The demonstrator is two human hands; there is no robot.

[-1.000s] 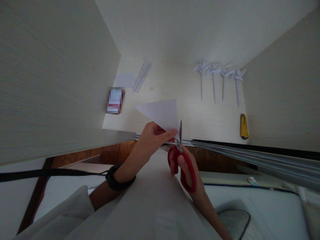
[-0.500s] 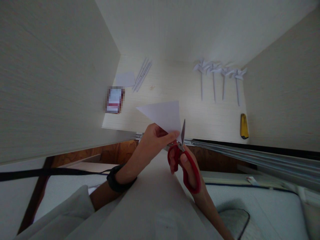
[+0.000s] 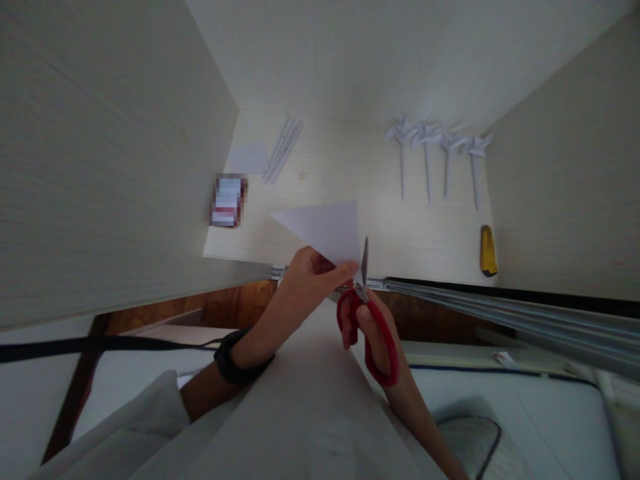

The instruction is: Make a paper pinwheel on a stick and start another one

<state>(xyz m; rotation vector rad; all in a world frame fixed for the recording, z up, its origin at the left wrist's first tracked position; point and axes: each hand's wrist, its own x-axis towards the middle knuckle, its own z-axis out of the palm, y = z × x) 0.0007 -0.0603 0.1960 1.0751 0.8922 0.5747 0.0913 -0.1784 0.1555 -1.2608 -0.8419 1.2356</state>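
Note:
A white sheet of paper in a triangle shape [image 3: 325, 227] is pinched at its lower right corner by my left hand [image 3: 315, 275], thumb on top. My right hand [image 3: 377, 327] has its fingers through the red handles of a pair of scissors [image 3: 386, 357]. One metal blade points up along the paper's right edge, near my left thumb; the other blade is mostly hidden behind the paper and thumb. Whether the blades bite into the paper cannot be made out.
Several white paper pinwheels on sticks [image 3: 427, 163] lie at the back right, above a yellow-and-black tool [image 3: 488, 251]. At the left are thin white sticks [image 3: 283, 150], a white paper piece [image 3: 249, 159] and a blurred phone [image 3: 228, 200]. Walls enclose the white desk surface [image 3: 345, 160].
The scissor blades have drawn slightly closer together, the visible blade tilting left toward the paper's edge. My left hand and the paper stay nearly still.

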